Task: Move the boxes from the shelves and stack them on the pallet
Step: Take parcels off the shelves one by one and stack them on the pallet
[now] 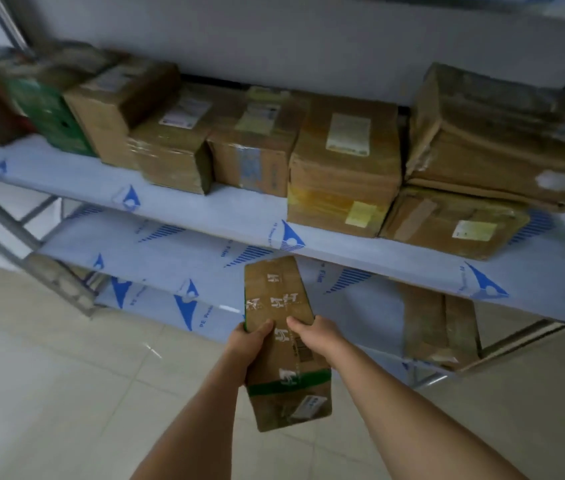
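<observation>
Between the two hands, above the tiled floor (pixel 66 375), a long taped cardboard box (pixel 283 341) is held by its sides: left hand (pixel 248 344) grips the left edge, right hand (pixel 312 336) the right, thumbs on top. Beyond its far end, more cardboard boxes (pixel 343 174) line the rear of the middle shelf (pixel 232 220).

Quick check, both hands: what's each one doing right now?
Left hand: gripping the left side of the long brown cardboard box with a green band.
Right hand: gripping the same box's right side, thumb on top.
</observation>
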